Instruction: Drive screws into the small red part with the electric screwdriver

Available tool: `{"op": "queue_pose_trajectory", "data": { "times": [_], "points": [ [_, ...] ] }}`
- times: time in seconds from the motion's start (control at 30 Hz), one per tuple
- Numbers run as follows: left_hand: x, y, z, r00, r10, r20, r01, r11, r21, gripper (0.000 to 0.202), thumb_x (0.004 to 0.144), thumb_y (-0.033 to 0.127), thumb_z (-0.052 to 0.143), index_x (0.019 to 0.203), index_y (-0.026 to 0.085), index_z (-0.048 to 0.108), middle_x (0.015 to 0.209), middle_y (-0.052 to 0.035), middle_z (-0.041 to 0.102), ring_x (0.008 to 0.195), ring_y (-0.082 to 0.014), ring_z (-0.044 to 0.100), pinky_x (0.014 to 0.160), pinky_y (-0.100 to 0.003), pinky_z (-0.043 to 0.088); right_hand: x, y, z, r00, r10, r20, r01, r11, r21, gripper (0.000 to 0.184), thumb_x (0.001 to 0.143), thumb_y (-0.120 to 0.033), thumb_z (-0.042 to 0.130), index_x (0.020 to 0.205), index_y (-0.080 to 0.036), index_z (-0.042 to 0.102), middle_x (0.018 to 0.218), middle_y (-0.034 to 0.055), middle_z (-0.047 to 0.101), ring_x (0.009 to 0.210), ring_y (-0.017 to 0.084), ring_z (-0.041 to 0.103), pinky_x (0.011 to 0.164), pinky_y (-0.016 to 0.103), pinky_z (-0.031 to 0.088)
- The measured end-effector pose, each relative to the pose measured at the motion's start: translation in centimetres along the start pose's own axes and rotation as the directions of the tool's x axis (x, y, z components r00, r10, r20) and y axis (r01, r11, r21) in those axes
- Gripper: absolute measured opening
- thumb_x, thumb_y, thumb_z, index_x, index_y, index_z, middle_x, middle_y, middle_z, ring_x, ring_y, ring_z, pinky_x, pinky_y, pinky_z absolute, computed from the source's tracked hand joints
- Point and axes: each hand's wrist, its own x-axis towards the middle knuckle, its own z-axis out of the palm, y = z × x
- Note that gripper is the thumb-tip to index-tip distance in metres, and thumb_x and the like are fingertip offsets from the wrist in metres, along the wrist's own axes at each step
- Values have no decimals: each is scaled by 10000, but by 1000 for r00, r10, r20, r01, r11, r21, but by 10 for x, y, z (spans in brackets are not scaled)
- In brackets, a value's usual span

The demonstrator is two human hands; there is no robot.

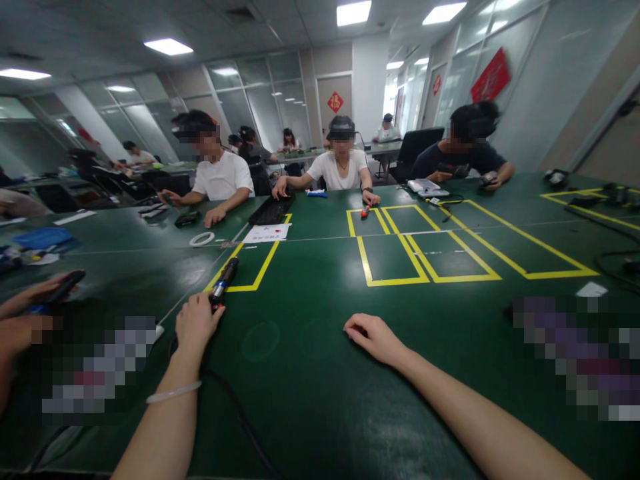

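Observation:
My left hand point(196, 323) is closed around the near end of a black pen-shaped power tool point(224, 279) that lies on the green table point(310, 373), its tip pointing away toward a yellow-taped rectangle point(253, 267). A black cable point(240, 417) runs from the tool back under my left forearm, which wears a clear bracelet. My right hand point(373, 335) rests on the table to the right, fingers curled under in a loose fist, with nothing visible in it.
More yellow-taped boxes point(425, 250) mark the table middle. A white paper point(267, 233), a black keyboard point(271, 210) and a white ring point(201, 239) lie beyond. Several people sit across the table. Another person's hands point(35, 297) hold a dark object at left.

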Motion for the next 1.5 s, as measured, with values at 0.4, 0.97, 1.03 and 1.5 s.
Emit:
{"op": "queue_pose_trajectory", "data": {
  "times": [0.4,0.97,1.03,1.5],
  "points": [
    [-7,14,-14,999,-10,-39,11,1000,19,438,909,389,308,1092,101,582,1130,-196,569,996,-326,557,811,-434,459,0,1,1,1000,-4,6,4,1000,-11,135,907,-195,514,855,-178,637,811,27,643,751,157,580,700,253,425],
    [-102,193,-80,491,863,115,-351,317,-881,520,919,346,433,1422,239,360,920,-9,643,817,-135,584,753,-243,437,-4,-2,6,1000,-25,11,22,982,185,310,856,-186,576,1153,-209,490,788,-24,602,657,117,565,642,215,427],
    [-106,196,-74,448,887,117,-314,279,-907,524,922,328,428,1430,234,341,878,2,623,786,-122,563,738,-234,426,-4,-3,7,998,-54,22,50,985,163,217,862,-172,561,1075,-208,539,792,-16,609,673,120,561,650,217,425],
    [-114,198,-66,489,865,112,-203,237,-950,558,896,305,488,1428,223,343,968,-29,619,854,-129,565,783,-252,437,-2,-4,7,1000,-9,25,5,991,135,61,871,-224,578,919,-188,569,764,-7,617,668,127,566,636,223,433]
  ]
}}
